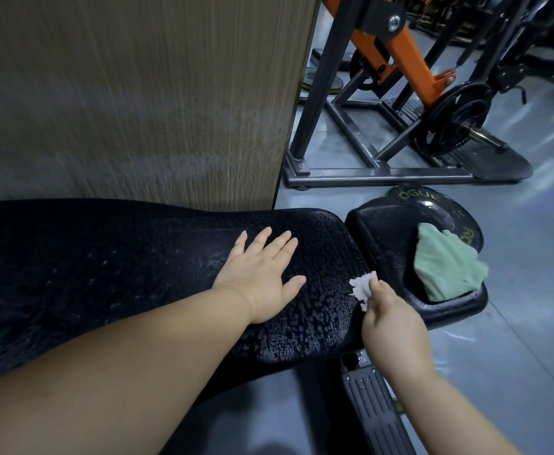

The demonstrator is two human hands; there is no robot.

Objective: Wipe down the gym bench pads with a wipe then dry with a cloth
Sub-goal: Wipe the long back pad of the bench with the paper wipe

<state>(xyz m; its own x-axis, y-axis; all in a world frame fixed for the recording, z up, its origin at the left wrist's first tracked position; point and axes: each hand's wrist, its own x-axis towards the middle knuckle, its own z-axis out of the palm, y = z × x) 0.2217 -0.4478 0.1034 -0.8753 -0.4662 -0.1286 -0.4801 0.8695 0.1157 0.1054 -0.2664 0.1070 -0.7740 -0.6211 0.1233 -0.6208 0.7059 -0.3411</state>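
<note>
The long black bench pad [105, 264] runs from the left edge to the middle of the view, its right end beaded with wet droplets. My left hand [262, 274] lies flat on that wet end, fingers spread, holding nothing. My right hand [390, 320] pinches a small crumpled white wipe [362, 289] against the pad's right edge. Just beyond the gap sits the shorter black seat pad [384, 231]. A folded green cloth [446, 267] rests on that seat pad, untouched.
A wood-grain panel [138, 93] stands right behind the bench. A black weight plate [433, 201] lies on the grey floor past the seat pad. An orange and black plate-loaded machine [400, 93] stands at the back right. The bench's ribbed foot [377, 415] is below.
</note>
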